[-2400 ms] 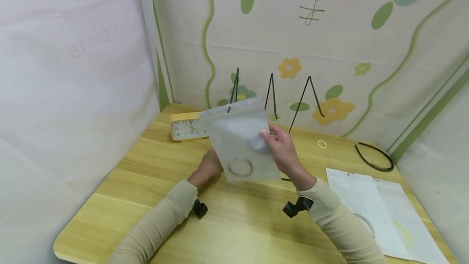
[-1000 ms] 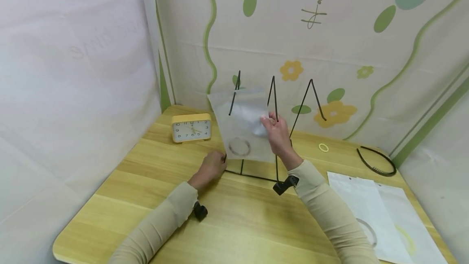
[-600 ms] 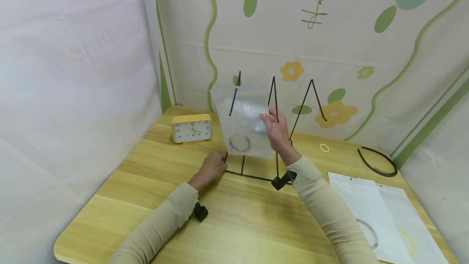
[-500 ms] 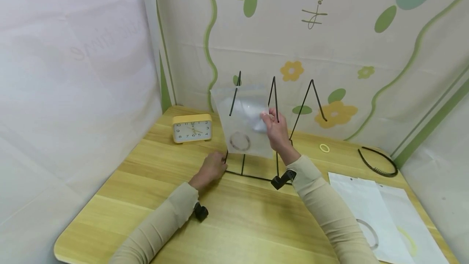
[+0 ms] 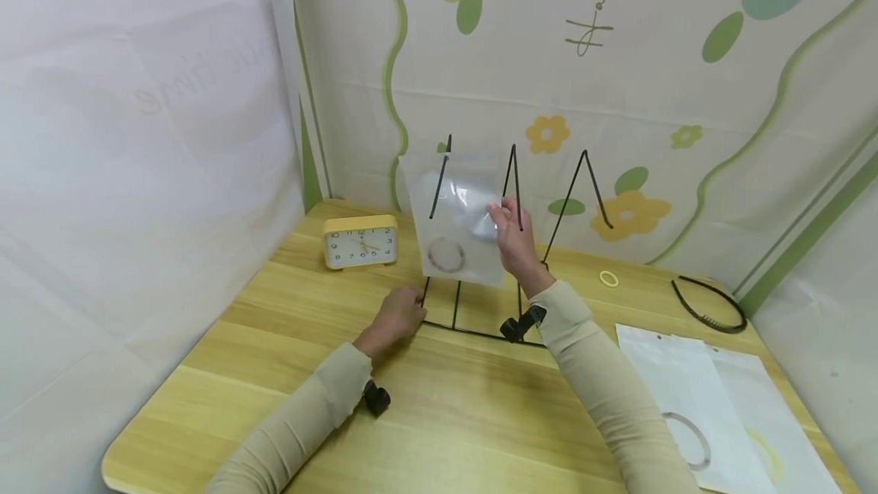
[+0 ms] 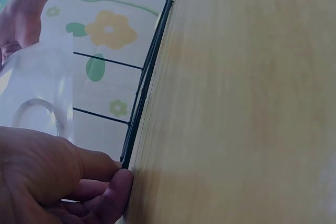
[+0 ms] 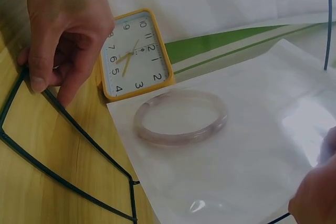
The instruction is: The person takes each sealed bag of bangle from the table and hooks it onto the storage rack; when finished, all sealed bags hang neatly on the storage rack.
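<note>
A frosted zip bag (image 5: 475,174) with a pale greyish bangle (image 7: 178,139) inside hangs upright at the black wire display rack (image 5: 456,303). The rack's left prong (image 5: 440,185) crosses the bag's top edge and slants down in front of it; whether it goes through a hole is too small to tell. My right hand (image 5: 516,242) pinches the bag's right edge, thumb in front. Down at the table my left hand (image 5: 395,317) pinches the front left corner of the rack's base, clearer in the left wrist view. The rack's middle and right prongs carry nothing.
A yellow clock (image 5: 360,244) stands left of the rack. On the right lie a small yellow ring (image 5: 600,277), a black headband (image 5: 715,323) and two overlapping white bags, one with a grey bangle (image 5: 706,448), one with a yellow bangle (image 5: 773,463). Fabric walls surround the table (image 5: 274,341).
My right hand has carried the bag up and back, so the left prong, whose tip was at the bag's top, now extends well in front of it. My left hand stays by the rack's base.
</note>
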`<state>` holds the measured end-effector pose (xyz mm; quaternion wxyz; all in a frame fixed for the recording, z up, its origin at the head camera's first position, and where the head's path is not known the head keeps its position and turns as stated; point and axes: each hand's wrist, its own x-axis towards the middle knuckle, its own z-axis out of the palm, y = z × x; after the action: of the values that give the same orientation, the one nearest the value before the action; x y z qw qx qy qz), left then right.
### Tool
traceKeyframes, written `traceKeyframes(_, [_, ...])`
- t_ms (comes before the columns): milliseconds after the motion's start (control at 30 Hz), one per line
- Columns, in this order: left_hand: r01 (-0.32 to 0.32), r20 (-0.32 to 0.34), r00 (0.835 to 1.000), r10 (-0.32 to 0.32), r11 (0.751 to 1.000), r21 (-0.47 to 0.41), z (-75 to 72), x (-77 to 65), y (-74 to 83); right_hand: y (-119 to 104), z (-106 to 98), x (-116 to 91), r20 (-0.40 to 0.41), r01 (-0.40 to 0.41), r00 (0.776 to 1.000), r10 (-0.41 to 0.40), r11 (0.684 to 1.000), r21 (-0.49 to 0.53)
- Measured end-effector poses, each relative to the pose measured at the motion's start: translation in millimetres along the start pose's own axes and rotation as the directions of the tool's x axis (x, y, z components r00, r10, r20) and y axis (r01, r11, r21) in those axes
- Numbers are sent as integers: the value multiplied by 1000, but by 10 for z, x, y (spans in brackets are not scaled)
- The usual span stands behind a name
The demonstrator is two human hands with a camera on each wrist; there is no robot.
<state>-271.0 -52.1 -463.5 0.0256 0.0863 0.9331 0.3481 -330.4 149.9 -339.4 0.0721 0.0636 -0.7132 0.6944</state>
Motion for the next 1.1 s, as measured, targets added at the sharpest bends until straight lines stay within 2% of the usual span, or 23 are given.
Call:
traceKeyframes(467, [-13, -20, 1000, 14, 999, 48, -3, 6, -10, 34, 42, 217, -69, 24, 997, -25, 1000, -12])
traceKeyframes(667, [7, -2, 1000, -7, 1000, 18, 23, 7, -19, 16, 53, 271, -97, -9, 995, 6, 999, -37])
traceKeyframes(900, [20, -1, 1000, -20, 999, 27, 47, 11, -13, -38, 65, 303, -102, -58, 993, 53, 997, -45])
traceKeyframes(1100, [16, -4, 1000, -16, 999, 43, 23, -7, 2, -21, 64, 328, -105, -45, 994, 40, 998, -51])
